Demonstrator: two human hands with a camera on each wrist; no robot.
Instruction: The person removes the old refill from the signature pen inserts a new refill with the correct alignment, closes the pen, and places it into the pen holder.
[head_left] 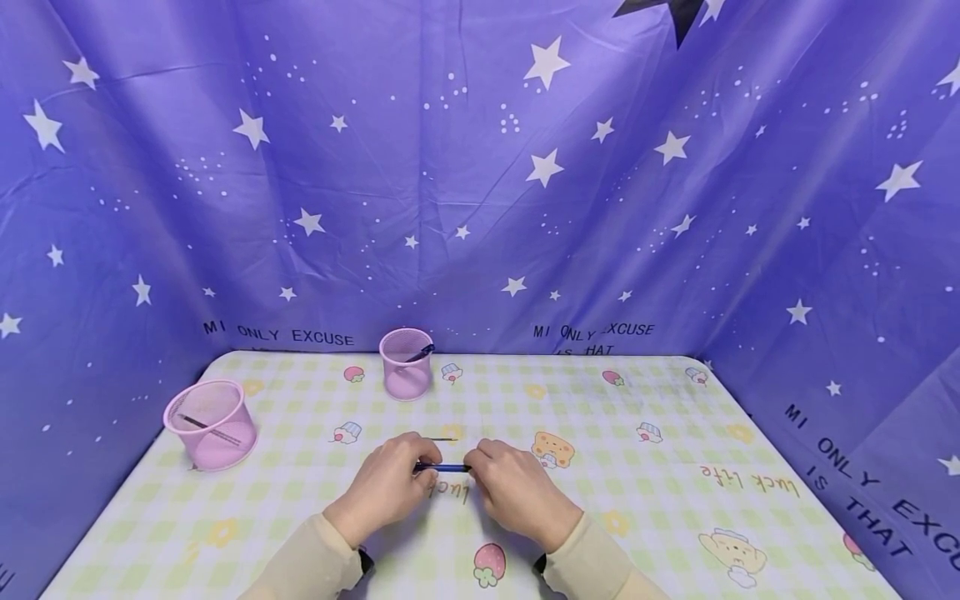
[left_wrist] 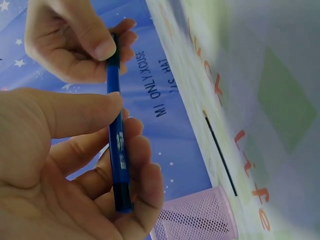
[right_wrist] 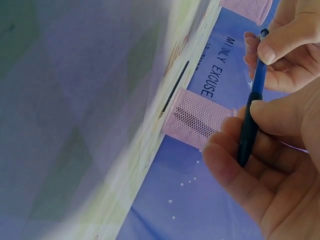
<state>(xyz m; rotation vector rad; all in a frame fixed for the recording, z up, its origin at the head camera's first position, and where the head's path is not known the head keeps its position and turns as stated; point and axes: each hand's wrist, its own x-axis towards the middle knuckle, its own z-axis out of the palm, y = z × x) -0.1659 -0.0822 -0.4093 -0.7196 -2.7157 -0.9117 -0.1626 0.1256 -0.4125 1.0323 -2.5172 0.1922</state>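
Observation:
Both hands hold one blue ballpoint pen (head_left: pixel 446 468) level above the table. My left hand (head_left: pixel 393 479) pinches its blue barrel near the clicker end, thumb on top and fingers beneath. Around the dark grip at the tip end are the thumb and fingers of my right hand (head_left: pixel 517 487). White lettering shows on the barrel in the left wrist view. Just beyond the hands, a thin dark pen refill (left_wrist: pixel 220 152) with a gold-coloured tip lies on the tablecloth; my left hand partly covers it in the head view.
A pink mesh pen cup (head_left: pixel 232 446) stands at the left with a dark slim item (head_left: pixel 192 421) inside. Farther back, another pink mesh cup (head_left: pixel 405 385) holds a dark pen (head_left: pixel 423 352). A purple star-printed curtain (head_left: pixel 465 167) surrounds the checked tablecloth (head_left: pixel 660 517).

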